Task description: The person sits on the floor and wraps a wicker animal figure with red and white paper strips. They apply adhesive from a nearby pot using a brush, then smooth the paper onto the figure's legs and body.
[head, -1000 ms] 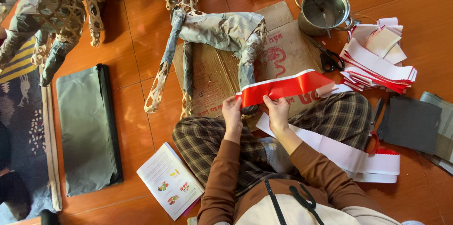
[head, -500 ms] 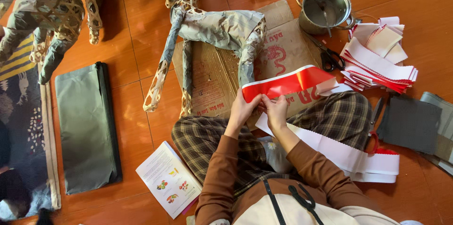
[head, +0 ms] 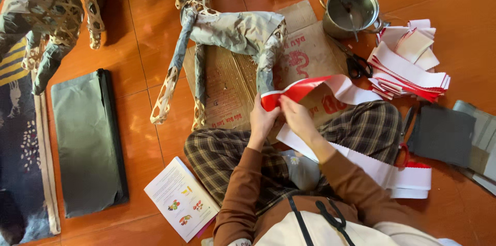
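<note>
Both hands were pinched on a glossy red paper strip (head: pixel 302 90) with a white back, curling rightward over the flattened cardboard (head: pixel 232 86) on the floor. Left hand (head: pixel 262 118) gripped its left end, right hand (head: pixel 295 117) just beside it. Paper-covered woven frame (head: pixel 232 34) stood behind.

paper strip (head: pixel 310 87): long, red on one side, white on the other
state: bent into a wavy arch
pose: held up at its left end, the rest trailing toward 3 o'clock
place: over the brown cardboard, at 12 o'clock from the lap
</note>
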